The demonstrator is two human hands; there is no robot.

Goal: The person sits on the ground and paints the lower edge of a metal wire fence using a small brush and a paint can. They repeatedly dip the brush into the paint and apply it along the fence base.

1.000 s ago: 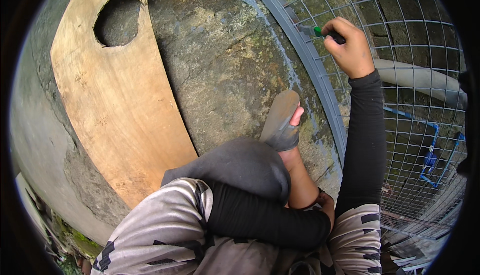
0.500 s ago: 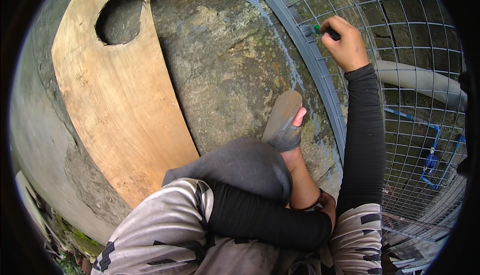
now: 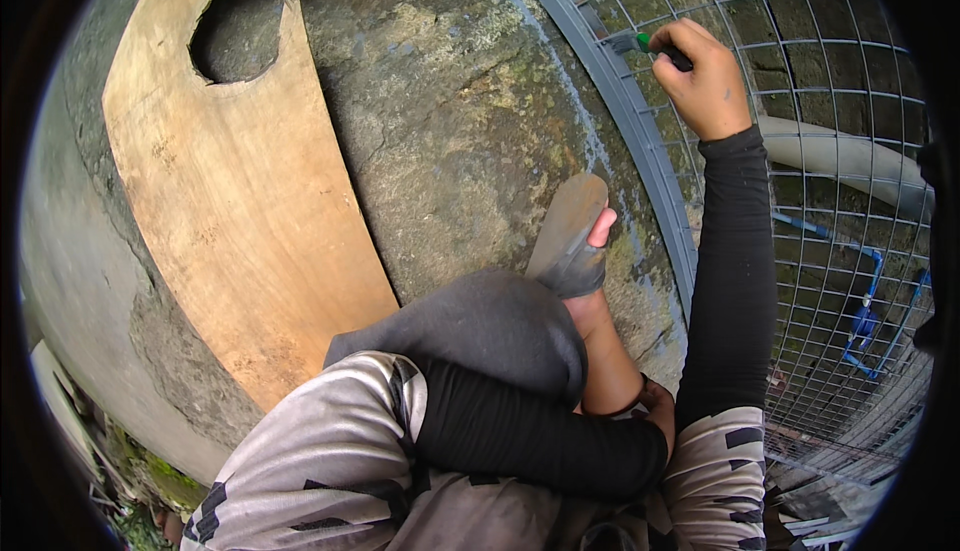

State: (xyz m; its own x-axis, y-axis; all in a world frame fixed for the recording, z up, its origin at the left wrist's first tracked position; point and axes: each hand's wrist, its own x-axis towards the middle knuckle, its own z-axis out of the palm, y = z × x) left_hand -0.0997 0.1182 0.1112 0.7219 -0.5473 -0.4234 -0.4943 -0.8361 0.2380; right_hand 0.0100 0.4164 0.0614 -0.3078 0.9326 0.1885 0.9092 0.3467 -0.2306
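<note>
My right hand [image 3: 706, 81] is closed round a paintbrush [image 3: 642, 41] with a green and black handle. The bristles are at the grey metal frame [image 3: 640, 116] of a wire mesh panel [image 3: 800, 76], where the mesh wires meet the bar. Low in the view, my left arm crosses in front of my body. My left hand [image 3: 658, 413] is curled beside my lower leg, partly hidden by the leg and sleeve. A dark curved edge shows by its fingers, but I cannot make out what it belongs to.
A plywood board [image 3: 245, 221] with a rough round hole lies on the stained concrete [image 3: 430, 151] at left. My sandalled foot [image 3: 575, 236] rests near the frame. Beneath the mesh run a pale pipe [image 3: 850, 166] and thin blue piping [image 3: 865, 321].
My right hand and the paintbrush have moved a little farther up along the frame. The view has shifted slightly. My left hand stays beside the leg.
</note>
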